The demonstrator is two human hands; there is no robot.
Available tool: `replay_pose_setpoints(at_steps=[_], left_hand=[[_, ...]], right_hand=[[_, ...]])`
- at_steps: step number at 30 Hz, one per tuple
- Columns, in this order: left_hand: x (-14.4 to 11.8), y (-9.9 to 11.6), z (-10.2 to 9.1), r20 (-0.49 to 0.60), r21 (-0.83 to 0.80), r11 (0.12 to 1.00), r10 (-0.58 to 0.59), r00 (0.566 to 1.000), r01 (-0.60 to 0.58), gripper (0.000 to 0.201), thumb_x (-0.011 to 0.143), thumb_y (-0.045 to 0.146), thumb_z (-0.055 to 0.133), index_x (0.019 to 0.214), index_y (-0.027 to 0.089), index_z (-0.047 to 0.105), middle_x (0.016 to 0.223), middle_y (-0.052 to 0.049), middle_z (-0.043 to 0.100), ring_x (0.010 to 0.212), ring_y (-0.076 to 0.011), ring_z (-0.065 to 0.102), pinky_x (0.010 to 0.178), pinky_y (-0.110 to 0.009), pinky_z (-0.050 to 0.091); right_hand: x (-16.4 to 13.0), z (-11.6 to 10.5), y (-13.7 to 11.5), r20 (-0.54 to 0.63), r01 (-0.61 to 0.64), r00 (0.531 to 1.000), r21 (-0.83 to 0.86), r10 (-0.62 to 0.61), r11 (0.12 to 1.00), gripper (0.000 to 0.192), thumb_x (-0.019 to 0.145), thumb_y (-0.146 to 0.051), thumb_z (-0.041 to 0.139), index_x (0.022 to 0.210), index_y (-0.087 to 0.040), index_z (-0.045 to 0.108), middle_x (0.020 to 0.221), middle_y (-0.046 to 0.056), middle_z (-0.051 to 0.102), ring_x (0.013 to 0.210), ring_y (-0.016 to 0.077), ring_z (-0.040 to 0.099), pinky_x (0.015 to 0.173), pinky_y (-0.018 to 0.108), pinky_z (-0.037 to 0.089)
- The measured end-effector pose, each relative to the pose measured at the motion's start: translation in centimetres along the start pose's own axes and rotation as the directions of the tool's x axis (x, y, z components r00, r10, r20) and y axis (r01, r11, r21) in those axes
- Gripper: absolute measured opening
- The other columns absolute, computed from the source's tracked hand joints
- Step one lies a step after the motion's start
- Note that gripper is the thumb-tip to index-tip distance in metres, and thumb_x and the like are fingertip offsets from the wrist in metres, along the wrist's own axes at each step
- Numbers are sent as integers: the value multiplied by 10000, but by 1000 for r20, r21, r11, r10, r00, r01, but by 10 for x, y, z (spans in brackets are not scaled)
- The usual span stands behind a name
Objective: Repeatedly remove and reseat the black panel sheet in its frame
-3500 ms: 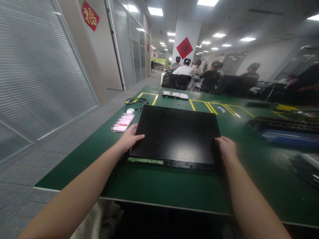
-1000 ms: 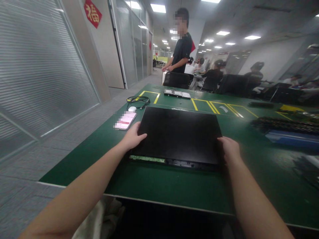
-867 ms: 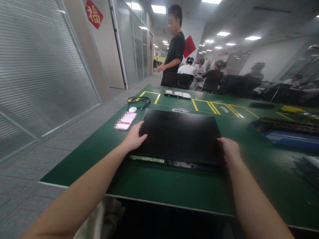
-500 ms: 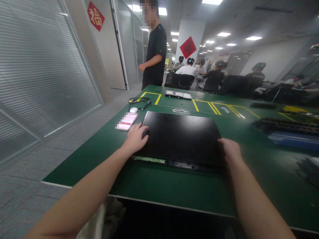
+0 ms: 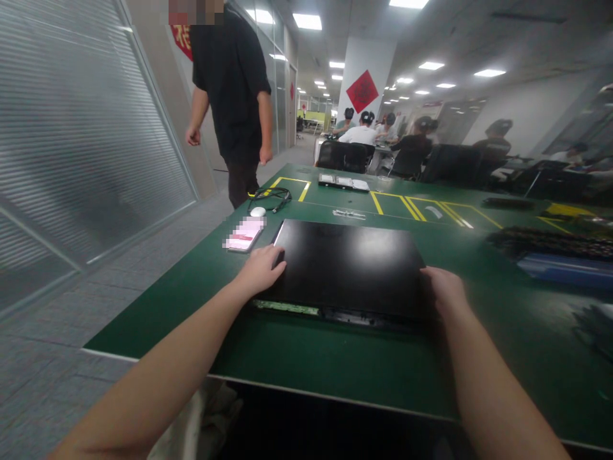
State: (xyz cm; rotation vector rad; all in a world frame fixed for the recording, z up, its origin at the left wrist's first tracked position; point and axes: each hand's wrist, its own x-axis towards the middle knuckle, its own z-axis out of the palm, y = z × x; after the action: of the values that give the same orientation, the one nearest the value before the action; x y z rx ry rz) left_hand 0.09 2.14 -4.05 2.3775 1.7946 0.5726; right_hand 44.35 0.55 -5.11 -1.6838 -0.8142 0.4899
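A black, glossy flat display panel (image 5: 345,262) lies between my hands just above or on the green table; whether it touches cannot be told. Along its near edge runs a strip of green circuit board (image 5: 287,308). My left hand (image 5: 262,265) is closed on the panel's left edge, thumb on top. On the right edge my right hand (image 5: 445,289) grips with the thumb above, its other fingers hidden beneath. A phone (image 5: 246,234) with a lit screen lies just beyond my left hand.
The green table (image 5: 325,358) has yellow tape outlines. A white mouse (image 5: 257,211), a black cable (image 5: 275,197) and a tray of small parts (image 5: 343,183) lie farther back. Dark foam and a blue item (image 5: 565,268) are at right. A person (image 5: 234,96) stands beyond the left edge.
The panel's far edge has dropped slightly, and the light's reflection on it has shifted. Both hands keep their hold. The person behind the table has come closer and to the left.
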Motion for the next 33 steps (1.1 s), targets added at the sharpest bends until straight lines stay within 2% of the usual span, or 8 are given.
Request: replay_pose_setpoints(at_steps=[3,10,14,20,26,33], left_hand=[[-1,2,1,29,36,999,-25,999,24,412,956,316,516,1314,152,635,1396,-184,663,1356,-356,566,1135,-483,427],[-3,8,-2,74,78,993,-93,993,87,436,966,324,512,1358,183,640,1488,-177,608,1399,-378,528,1111,-514,443],[-4,9,-3,102,108,989,-111,989,100,472,981,337,486,1399,167,628,1552,-184,551,1436,-385,491,1131,-518,426],[-3,5,1,84,95,991,-104,991,96,470,971,349,496,1396,201,632,1554,-167,557,1433,-373,498,1139,-537,421],[-3,5,1,102,136,986,-114,988,100,491,984,371,476,1415,186,625,1570,-180,531,1436,-371,492,1136,-509,426],[-4,8,0,98,127,986,-121,988,108,470,982,356,489,1397,193,638,1558,-168,546,1428,-365,501,1150,-504,419]], right_hand=[[-4,1,-8,-52,-99,994,1,99,995,158,586,-276,762,716,-205,708,756,45,704,864,260,665,726,345,524],[-4,1,-13,-43,-189,980,63,192,980,146,540,-224,754,669,-201,690,766,47,718,830,233,658,721,332,496],[-1,0,-9,-39,-144,989,45,145,989,169,540,-265,745,692,-205,702,796,62,738,844,249,669,682,331,503],[6,1,2,-19,-97,995,12,97,995,192,558,-312,746,715,-208,710,786,70,742,801,252,683,627,324,510],[8,2,5,-23,-109,994,30,110,994,169,570,-298,742,711,-210,712,816,74,751,840,254,700,680,328,536],[1,1,-4,-29,-135,990,7,135,991,162,567,-269,741,716,-209,720,871,77,764,894,257,701,724,327,532]])
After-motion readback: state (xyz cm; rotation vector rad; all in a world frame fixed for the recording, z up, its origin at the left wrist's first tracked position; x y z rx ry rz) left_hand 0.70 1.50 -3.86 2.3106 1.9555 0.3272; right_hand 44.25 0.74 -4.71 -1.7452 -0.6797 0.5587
